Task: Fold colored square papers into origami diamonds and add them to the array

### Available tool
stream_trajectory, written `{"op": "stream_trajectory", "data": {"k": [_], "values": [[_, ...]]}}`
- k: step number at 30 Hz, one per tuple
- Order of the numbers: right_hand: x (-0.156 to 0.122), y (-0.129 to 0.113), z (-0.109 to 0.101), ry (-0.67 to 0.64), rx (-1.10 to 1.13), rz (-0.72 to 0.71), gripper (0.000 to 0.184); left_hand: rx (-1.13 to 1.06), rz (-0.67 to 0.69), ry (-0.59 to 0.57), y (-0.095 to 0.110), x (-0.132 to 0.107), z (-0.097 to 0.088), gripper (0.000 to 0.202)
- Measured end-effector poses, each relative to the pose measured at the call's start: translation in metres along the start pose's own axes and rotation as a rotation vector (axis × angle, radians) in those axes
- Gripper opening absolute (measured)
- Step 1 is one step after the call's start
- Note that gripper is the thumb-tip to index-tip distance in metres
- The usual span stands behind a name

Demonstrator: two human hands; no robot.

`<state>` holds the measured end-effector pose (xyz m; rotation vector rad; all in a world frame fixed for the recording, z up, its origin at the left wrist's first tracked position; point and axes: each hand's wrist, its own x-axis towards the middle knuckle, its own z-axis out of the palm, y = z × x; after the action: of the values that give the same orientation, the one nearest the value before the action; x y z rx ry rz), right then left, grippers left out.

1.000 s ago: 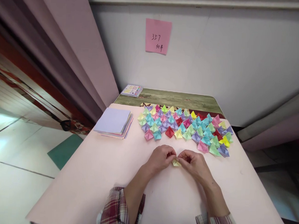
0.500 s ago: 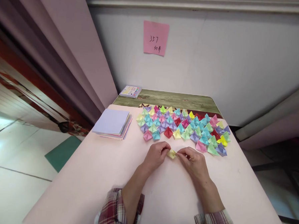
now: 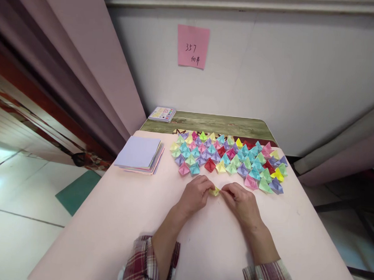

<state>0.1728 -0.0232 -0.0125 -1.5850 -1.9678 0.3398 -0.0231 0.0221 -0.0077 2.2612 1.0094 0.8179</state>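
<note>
Between my hands is a small yellow folded paper boat (image 3: 214,192), just above or on the pale table cover. My left hand (image 3: 196,192) pinches its left end, the fingers closed and partly covering it. At its right end, the thumb and forefinger of my right hand (image 3: 240,201) pinch the tip. Beyond my hands lies a wide cluster of folded paper boats (image 3: 231,168) in pink, blue, green, purple, red and yellow, set close together in rough rows.
A stack of square coloured paper (image 3: 138,153), purple on top, lies at the left of the table (image 3: 107,219). Behind it, a printed packet (image 3: 162,113) rests at the back left corner. A pink note (image 3: 192,46) is stuck on the wall. Curtains hang on both sides.
Both hands stay in nearly the same place. The left fingers have shifted slightly over the yellow paper boat, whose visible shape looks narrower. The whole view has moved a little.
</note>
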Motion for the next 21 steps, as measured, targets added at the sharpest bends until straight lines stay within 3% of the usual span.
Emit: {"op": "stream_trajectory", "data": {"k": [9, 15, 21], "values": [[0.000, -0.004, 0.000, 0.006, 0.004, -0.010, 0.017, 0.043, -0.012, -0.039, 0.004, 0.001, -0.003, 0.019], [0.001, -0.011, 0.005, 0.044, -0.032, 0.160, 0.018, 0.041, -0.018, -0.055, 0.005, 0.002, -0.004, 0.014], [0.003, -0.021, 0.009, 0.050, -0.020, 0.241, 0.012, 0.005, 0.011, -0.060, 0.004, 0.001, -0.002, 0.023]]}}
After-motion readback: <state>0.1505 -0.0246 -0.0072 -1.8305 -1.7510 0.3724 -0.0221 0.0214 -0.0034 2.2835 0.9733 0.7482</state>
